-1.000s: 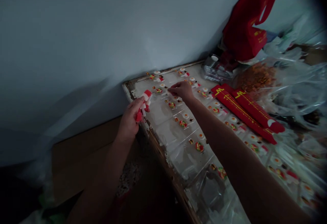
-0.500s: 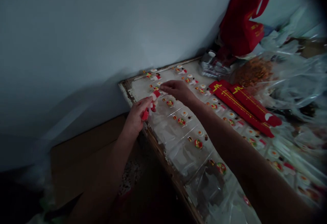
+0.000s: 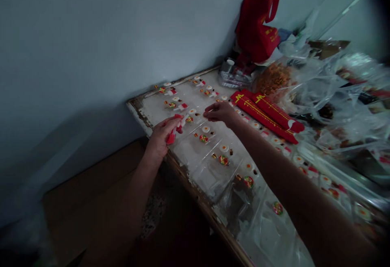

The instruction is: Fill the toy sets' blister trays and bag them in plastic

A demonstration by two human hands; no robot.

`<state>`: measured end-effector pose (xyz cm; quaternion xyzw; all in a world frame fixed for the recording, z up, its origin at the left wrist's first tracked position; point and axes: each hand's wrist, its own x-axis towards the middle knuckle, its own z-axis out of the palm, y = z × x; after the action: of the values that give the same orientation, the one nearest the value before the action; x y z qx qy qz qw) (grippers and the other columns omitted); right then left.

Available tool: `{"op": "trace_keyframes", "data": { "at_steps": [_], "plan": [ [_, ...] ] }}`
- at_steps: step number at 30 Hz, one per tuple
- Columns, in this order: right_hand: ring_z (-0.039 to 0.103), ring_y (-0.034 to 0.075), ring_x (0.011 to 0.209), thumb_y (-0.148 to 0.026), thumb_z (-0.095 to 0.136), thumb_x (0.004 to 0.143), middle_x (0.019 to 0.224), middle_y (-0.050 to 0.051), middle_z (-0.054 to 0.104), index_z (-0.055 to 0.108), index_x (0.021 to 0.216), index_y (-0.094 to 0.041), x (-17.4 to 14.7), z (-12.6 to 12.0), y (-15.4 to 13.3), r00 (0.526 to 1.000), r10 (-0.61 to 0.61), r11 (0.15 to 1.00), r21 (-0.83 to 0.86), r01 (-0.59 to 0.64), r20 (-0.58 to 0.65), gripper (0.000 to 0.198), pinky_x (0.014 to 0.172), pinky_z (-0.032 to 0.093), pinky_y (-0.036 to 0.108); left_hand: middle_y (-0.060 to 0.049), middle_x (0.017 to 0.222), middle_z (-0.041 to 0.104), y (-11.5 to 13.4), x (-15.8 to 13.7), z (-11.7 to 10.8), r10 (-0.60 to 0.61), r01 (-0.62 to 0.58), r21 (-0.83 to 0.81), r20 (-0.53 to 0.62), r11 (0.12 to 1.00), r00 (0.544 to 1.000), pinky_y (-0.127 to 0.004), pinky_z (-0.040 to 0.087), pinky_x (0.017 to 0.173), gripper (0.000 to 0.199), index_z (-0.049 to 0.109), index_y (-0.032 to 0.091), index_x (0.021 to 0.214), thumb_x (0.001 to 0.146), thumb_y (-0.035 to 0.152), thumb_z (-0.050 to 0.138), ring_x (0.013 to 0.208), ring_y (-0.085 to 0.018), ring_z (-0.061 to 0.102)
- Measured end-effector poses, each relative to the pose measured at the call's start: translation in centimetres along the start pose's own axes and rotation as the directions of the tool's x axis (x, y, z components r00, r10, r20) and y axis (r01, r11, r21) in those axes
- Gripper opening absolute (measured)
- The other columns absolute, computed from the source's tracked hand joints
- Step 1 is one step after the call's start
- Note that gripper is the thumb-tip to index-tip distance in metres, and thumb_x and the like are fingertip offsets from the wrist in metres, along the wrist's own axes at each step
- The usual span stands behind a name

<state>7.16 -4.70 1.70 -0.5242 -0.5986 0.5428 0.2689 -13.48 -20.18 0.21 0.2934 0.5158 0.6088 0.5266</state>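
A pale wall (image 3: 91,35) takes up the back and left, and against it stands a worn, white-topped table (image 3: 149,108) with chipped edges. A heap of clear plastic bags (image 3: 323,92) crowds the table's right side, and brown cardboard (image 3: 91,186) lies low at the left, below the table edge. The right forearm (image 3: 274,157) reaches across the tabletop and hides part of the rows beneath it. At the back, a red bag (image 3: 254,27) with handles leans by the wall, near a mound of orange-brown bits (image 3: 274,78). Two long red strips (image 3: 265,116) with yellow marks lie close beside a row of laid-out pieces. Just behind is a clear-wrapped pack (image 3: 234,79). The left hand (image 3: 159,138), over the near edge, has its fingers closed around several red-and-white pieces (image 3: 171,138). The right hand (image 3: 222,113) hovers above the rows, thumb and fingertips narrow; whether they pinch anything I cannot tell. Flat clear packets (image 3: 210,177) line the table, bearing egg-like pieces (image 3: 206,129), round multicoloured pieces (image 3: 203,138) and tiny dark bits (image 3: 212,133)
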Motion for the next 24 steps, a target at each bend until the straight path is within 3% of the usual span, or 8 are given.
{"op": "trace_keyframes", "data": {
  "at_steps": [4,7,10,13,15,18,21,24],
  "plan": [
    [0.062,0.014,0.055,-0.025,0.093,0.059,0.059,0.001,0.068,0.07,0.066,-0.017,1.0,2.0,1.6,0.994,-0.084,0.957,-0.285,0.062,-0.065,0.025,0.054,0.049,0.024,-0.002,0.069,0.065,-0.1,-0.4,0.0,-0.006,0.001,0.106,0.043,0.994,0.999,-0.025,0.022,0.045,0.024,0.071,0.018,0.071,0.071,0.041,0.071,0.053,-0.009,0.041],
    [0.061,0.014,0.06,-0.032,0.092,0.061,0.06,-0.001,0.066,0.073,0.068,-0.018,1.4,2.4,2.2,0.975,-0.183,0.808,-0.585,0.074,-0.129,0.024,0.056,0.041,0.024,-0.001,0.071,0.064,-0.4,-0.4,-0.1,-0.016,0.01,0.139,0.046,0.99,0.999,-0.024,0.022,0.046,0.024,0.071,0.018,0.075,0.073,0.042,0.07,0.053,-0.009,0.039],
    [0.06,0.014,0.067,-0.037,0.091,0.062,0.069,-0.001,0.068,0.076,0.075,-0.018,1.0,2.3,2.2,0.957,-0.25,0.716,-0.694,0.08,-0.148,0.027,0.059,0.036,0.025,0.0,0.07,0.062,-0.8,0.0,-0.1,0.01,-0.02,0.181,0.058,0.983,0.998,-0.024,0.023,0.048,0.026,0.071,0.019,0.074,0.075,0.044,0.071,0.053,-0.009,0.037],
    [0.058,0.014,0.067,-0.041,0.084,0.075,0.072,0.0,0.068,0.079,0.087,-0.018,-0.4,2.3,1.3,0.938,-0.335,0.73,-0.653,0.202,-0.085,0.026,0.061,0.036,0.026,-0.001,0.068,0.061,-1.0,0.5,0.6,0.028,-0.05,0.235,0.094,0.971,0.995,-0.024,0.027,0.051,0.03,0.07,0.018,0.069,0.077,0.047,0.071,0.056,-0.01,0.04],
    [0.058,0.013,0.068,-0.044,0.076,0.084,0.075,0.001,0.069,0.08,0.091,-0.019,-1.6,2.5,0.2,0.924,-0.379,0.748,-0.571,0.338,0.05,0.026,0.064,0.038,0.026,-0.001,0.067,0.061,-0.9,0.7,1.4,0.01,-0.045,0.269,0.133,0.962,0.991,-0.024,0.028,0.052,0.03,0.07,0.017,0.068,0.077,0.047,0.071,0.056,-0.01,0.042],
    [0.06,0.014,0.075,-0.04,0.082,0.077,0.084,0.002,0.072,0.081,0.086,-0.021,-3.3,2.8,-1.5,0.891,-0.42,0.774,-0.445,0.451,0.174,0.021,0.069,0.043,0.026,0.0,0.064,0.059,-0.8,1.1,2.8,-0.016,-0.049,0.301,0.21,0.952,0.978,-0.023,0.028,0.05,0.031,0.07,0.016,0.069,0.074,0.046,0.073,0.054,-0.009,0.04],
    [0.061,0.014,0.073,-0.041,0.086,0.071,0.08,0.002,0.073,0.078,0.078,-0.02,-4.6,1.9,-2.1,0.919,-0.376,0.89,-0.23,0.394,0.122,0.024,0.066,0.046,0.025,0.0,0.064,0.06,-0.9,1.4,3.8,-0.034,-0.036,0.285,0.235,0.958,0.971,-0.022,0.028,0.049,0.03,0.074,0.015,0.075,0.071,0.045,0.076,0.052,-0.008,0.039],
    [0.059,0.011,0.063,-0.045,0.087,0.067,0.073,0.003,0.072,0.077,0.08,-0.017,-6.0,-0.7,-1.2,0.966,-0.253,0.967,-0.03,0.254,0.047,0.032,0.056,0.043,0.022,0.0,0.072,0.067,-1.1,1.3,3.6,-0.031,-0.008,0.215,0.174,0.977,0.984,-0.022,0.023,0.046,0.035,0.079,0.015,0.095,0.07,0.04,0.077,0.049,-0.006,0.036]
  ]
}}
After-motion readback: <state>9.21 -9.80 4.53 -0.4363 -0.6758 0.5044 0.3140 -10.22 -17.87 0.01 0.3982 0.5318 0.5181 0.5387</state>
